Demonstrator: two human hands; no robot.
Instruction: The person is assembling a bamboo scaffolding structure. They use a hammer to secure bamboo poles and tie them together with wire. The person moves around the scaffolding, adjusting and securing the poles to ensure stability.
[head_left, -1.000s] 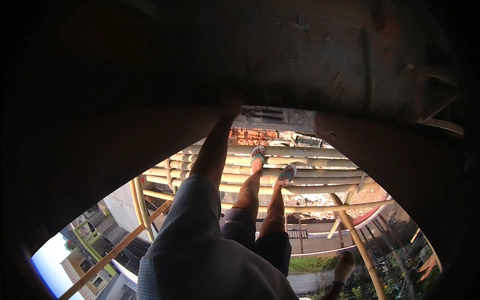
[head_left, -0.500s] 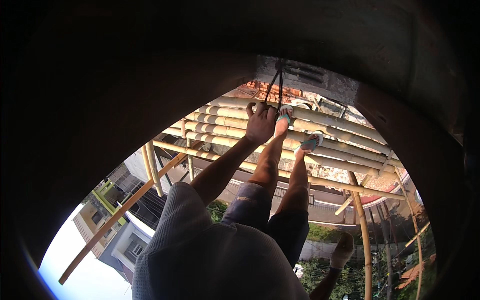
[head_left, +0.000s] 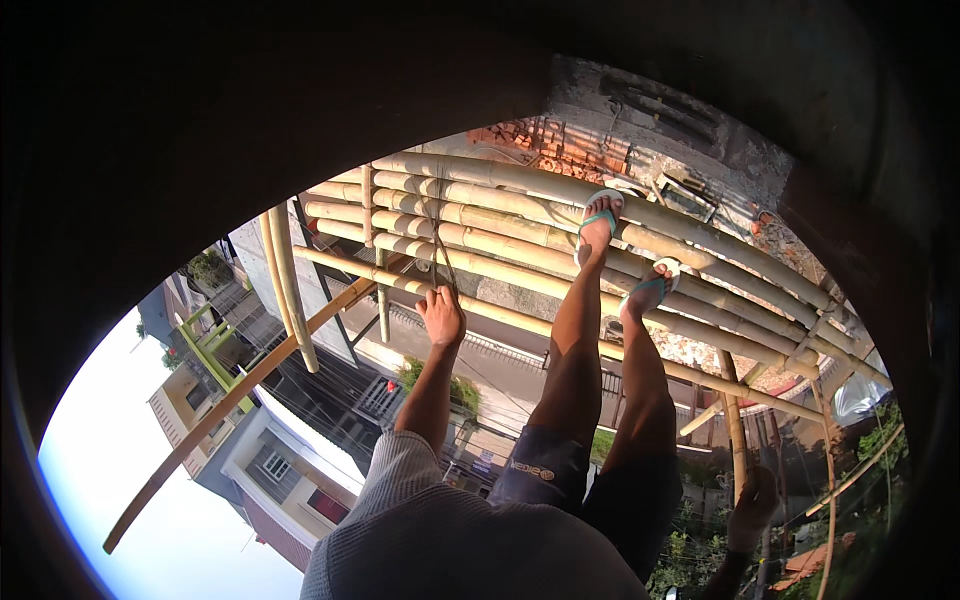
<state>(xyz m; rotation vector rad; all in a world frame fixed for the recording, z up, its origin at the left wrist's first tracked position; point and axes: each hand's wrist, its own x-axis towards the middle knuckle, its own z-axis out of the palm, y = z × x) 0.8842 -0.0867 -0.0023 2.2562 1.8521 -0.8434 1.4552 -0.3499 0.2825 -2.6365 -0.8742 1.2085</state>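
Observation:
My left hand (head_left: 442, 315) is closed on several thin dark strands (head_left: 437, 230), like wire or cord. They run up from my fingers across the bamboo poles (head_left: 480, 235) at the left. My right hand (head_left: 755, 510) hangs low on the right in deep shadow, close to an upright bamboo pole (head_left: 733, 430). Its fingers are too dark to read, and I cannot tell whether it touches that pole. Both my feet, in sandals (head_left: 601, 215), stand on the row of horizontal poles.
Bricks (head_left: 575, 145) and rubble lie below, past a rough grey concrete ledge (head_left: 670, 115). A slanting wooden beam (head_left: 215, 430) juts out at the left. Houses (head_left: 275, 465), a road and greenery show far below. Gaps separate the poles.
My left hand has moved left and down in the picture, away from the ledge and my feet, with the strands still in it. My right hand has shifted right, closer to the upright pole.

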